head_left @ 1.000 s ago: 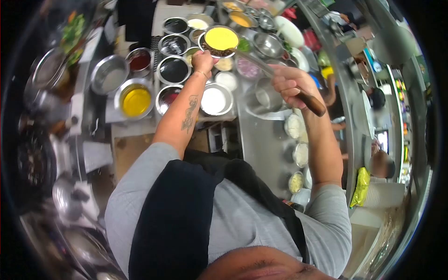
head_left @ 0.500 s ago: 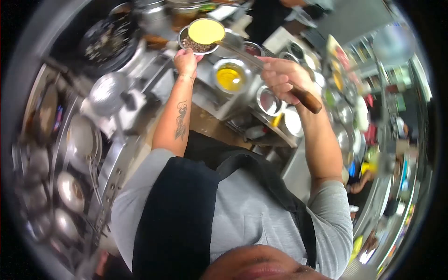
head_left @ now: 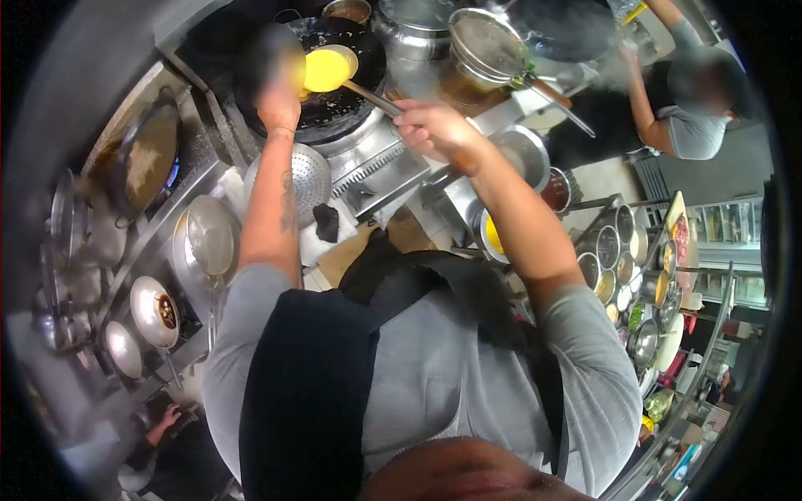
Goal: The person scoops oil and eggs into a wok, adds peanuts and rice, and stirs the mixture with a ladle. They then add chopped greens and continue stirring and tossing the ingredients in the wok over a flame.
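Change from half a second ago: the ladle (head_left: 357, 89) then hung over a small metal bowl of dark spice, which my left hand held above the seasoning pots. The view has since swung to the stove. The ladle now stands over the black wok (head_left: 347, 115), and the small bowl can no longer be made out.

Right hand (head_left: 430, 125): closed around the ladle handle, fingers wrapped over it, as in the earlier frame.

Left hand (head_left: 280, 102): raised over the near rim of the wok, to the left of the ladle's bowl. It is blurred by motion. Whether it is open, closed or holding anything cannot be told.

Ladle position: the bowl is up and to the left of my right hand, just right of my left hand, above the inside of the wok.

Ladle axis: the long axis runs on a diagonal from my right hand up and left to the bowl. The bowl end points away from me, toward the wok. The open side faces up and carries yellow liquid (head_left: 322, 71).

Surroundings: a perforated skimmer (head_left: 311, 179) lies below my left hand, beside my left forearm. A mesh strainer (head_left: 487, 42) sits over a pot above my right hand. A co-worker (head_left: 689, 125) stands well to the right of my right hand.
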